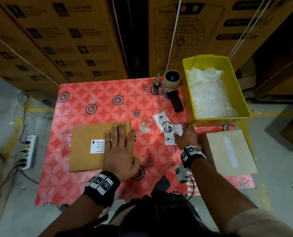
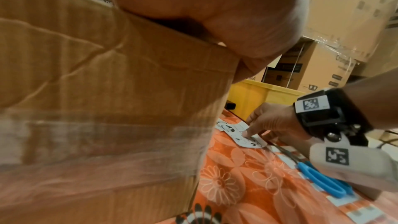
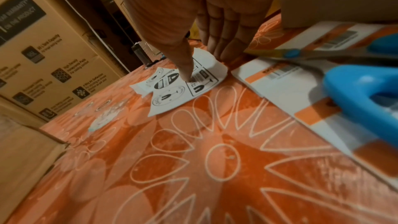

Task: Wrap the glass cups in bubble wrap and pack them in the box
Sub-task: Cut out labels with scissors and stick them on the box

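Observation:
A closed brown cardboard box (image 1: 87, 142) with a white label lies on the red flowered table cover (image 1: 99, 103). My left hand (image 1: 120, 147) rests flat on its lid, fingers straight. To the right lies a sheet of fragile stickers (image 1: 169, 134). My right hand (image 1: 186, 135) presses it down: the thumb (image 3: 187, 67) sits on the sheet (image 3: 178, 94), and straight fingers (image 3: 221, 43) touch the table at its curled edge. A round clear object (image 1: 145, 126), possibly a glass, stands between the box and the stickers. Bubble wrap (image 1: 210, 98) fills the yellow bin (image 1: 189, 93).
A tape dispenser (image 1: 172, 86) lies left of the bin. A second closed box (image 1: 231, 151) sits at the right edge. Blue-handled scissors (image 3: 355, 88) lie on an orange-and-white card under my right wrist. Large cartons (image 1: 74, 40) wall the back; a power strip (image 1: 29, 151) is on the floor.

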